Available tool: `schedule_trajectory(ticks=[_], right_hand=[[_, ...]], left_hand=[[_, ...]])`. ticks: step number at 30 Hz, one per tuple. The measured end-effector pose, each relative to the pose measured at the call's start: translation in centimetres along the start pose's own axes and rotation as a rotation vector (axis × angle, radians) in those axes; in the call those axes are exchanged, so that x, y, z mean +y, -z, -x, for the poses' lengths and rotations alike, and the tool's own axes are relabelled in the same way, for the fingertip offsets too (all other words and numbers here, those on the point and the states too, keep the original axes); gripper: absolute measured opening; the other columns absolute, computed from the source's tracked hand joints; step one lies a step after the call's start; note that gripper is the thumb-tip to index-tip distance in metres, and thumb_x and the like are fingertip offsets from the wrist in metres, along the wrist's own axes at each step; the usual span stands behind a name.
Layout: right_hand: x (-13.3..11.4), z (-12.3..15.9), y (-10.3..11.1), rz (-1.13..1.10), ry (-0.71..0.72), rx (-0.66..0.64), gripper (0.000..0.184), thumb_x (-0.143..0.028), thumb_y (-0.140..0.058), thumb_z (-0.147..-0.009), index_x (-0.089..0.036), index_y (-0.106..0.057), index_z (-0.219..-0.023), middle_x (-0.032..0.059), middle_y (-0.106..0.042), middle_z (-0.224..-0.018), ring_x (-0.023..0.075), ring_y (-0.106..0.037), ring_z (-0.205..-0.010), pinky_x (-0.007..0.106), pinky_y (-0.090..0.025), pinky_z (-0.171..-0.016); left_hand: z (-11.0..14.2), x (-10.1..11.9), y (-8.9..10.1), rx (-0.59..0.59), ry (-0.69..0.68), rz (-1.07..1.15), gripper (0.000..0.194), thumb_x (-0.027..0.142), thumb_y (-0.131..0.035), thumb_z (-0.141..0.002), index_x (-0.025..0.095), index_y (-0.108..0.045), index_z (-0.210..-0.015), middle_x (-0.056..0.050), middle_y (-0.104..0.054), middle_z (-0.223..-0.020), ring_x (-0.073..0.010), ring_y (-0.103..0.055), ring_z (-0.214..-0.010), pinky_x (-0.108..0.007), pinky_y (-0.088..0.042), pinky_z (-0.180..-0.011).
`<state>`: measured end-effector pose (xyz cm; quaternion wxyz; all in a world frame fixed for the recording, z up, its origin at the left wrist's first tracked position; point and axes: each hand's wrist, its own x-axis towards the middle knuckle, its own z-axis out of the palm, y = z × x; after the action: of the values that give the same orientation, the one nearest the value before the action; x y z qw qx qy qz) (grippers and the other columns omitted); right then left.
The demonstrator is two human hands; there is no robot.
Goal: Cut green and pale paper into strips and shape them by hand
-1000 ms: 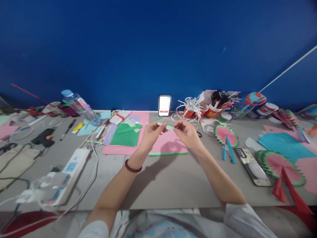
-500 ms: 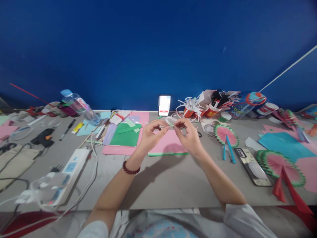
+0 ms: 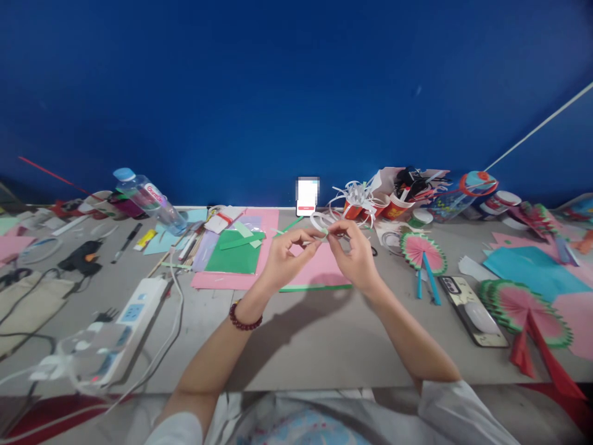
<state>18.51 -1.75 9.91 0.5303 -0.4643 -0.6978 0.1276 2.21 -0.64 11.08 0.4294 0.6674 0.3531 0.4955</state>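
Above a pink paper sheet (image 3: 310, 269) with a green lower edge, my two hands meet at the fingertips. My left hand (image 3: 288, 254) is closed in a pinch, and so is my right hand (image 3: 352, 250). Between them shows a narrow pale-green strip (image 3: 325, 233), mostly covered by the fingers. A longer green strip (image 3: 291, 225) runs behind my left hand towards the standing phone (image 3: 306, 196). Left of my hands, a green sheet (image 3: 236, 259) in a clear sleeve lies on pink paper.
A tilted bottle (image 3: 151, 196) and a power strip (image 3: 134, 324) are on the left. Cups of white strips (image 3: 356, 201) stand behind my right hand. Farther right are watermelon-coloured paper fans (image 3: 424, 252), a second phone (image 3: 451, 296) with a mouse on it, and blue paper (image 3: 532, 272).
My hands have come closer together, so less of the strip shows between them. My left fingers have shifted slightly right. The long green strip behind my left hand is now more visible.
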Motion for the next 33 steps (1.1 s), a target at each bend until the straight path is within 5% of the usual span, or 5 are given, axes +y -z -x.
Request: schedule_trajectory(ticks=[6, 16, 20, 26, 33], right_hand=[[0.3, 0.0, -0.1, 0.022, -0.067, -0.004, 0.007, -0.025, -0.053, -0.089, -0.024, -0.056, -0.095, 0.0044, -0.064, -0.092, 0.0198, -0.06, -0.083, 0.034, -0.047, -0.077], [0.3, 0.0, -0.3, 0.002, -0.095, -0.047, 0.009, -0.025, -0.054, -0.087, -0.024, -0.058, -0.096, 0.0041, -0.065, -0.092, 0.0179, -0.058, -0.076, 0.032, -0.047, -0.072], [0.4, 0.0, -0.4, -0.02, -0.12, -0.076, 0.009, -0.026, -0.054, -0.086, -0.023, -0.059, -0.094, 0.0038, -0.064, -0.089, 0.0155, -0.055, -0.068, 0.03, -0.046, -0.065], [0.5, 0.1, -0.3, -0.153, -0.23, -0.192, 0.013, -0.025, -0.054, -0.085, -0.021, -0.057, -0.097, 0.0031, -0.063, -0.089, 0.0133, -0.056, -0.066, 0.027, -0.044, -0.06], [0.5, 0.1, -0.3, -0.136, -0.268, -0.2, 0.014, -0.023, -0.054, -0.083, -0.021, -0.058, -0.097, 0.0037, -0.064, -0.091, 0.0136, -0.057, -0.069, 0.026, -0.043, -0.06]], left_hand=[[-0.1, -0.5, 0.0, -0.01, 0.018, 0.066, 0.017, 0.031, -0.061, -0.083, 0.018, -0.057, -0.074, -0.01, -0.07, -0.104, -0.0177, -0.066, -0.084, -0.027, -0.049, -0.067], [-0.8, -1.3, -0.2, 0.052, 0.153, 0.262, 0.027, 0.045, -0.065, -0.08, 0.019, -0.057, -0.082, -0.003, -0.068, -0.081, -0.0141, -0.066, -0.072, -0.025, -0.049, -0.063], [-0.9, -2.0, -0.5, 0.055, 0.149, 0.25, 0.029, 0.038, -0.075, -0.07, 0.019, -0.065, -0.089, -0.006, -0.069, -0.091, -0.0147, -0.065, -0.079, -0.026, -0.051, -0.07], [-1.1, -2.6, -0.5, 0.143, 0.263, 0.325, 0.022, 0.035, -0.077, -0.067, 0.018, -0.068, -0.079, -0.002, -0.068, -0.072, -0.0117, -0.061, -0.063, -0.026, -0.048, -0.061], [-1.1, -2.5, -0.2, 0.17, 0.288, 0.297, 0.02, 0.034, -0.075, -0.067, 0.018, -0.068, -0.078, -0.001, -0.068, -0.071, -0.0113, -0.059, -0.061, -0.024, -0.044, -0.056]])
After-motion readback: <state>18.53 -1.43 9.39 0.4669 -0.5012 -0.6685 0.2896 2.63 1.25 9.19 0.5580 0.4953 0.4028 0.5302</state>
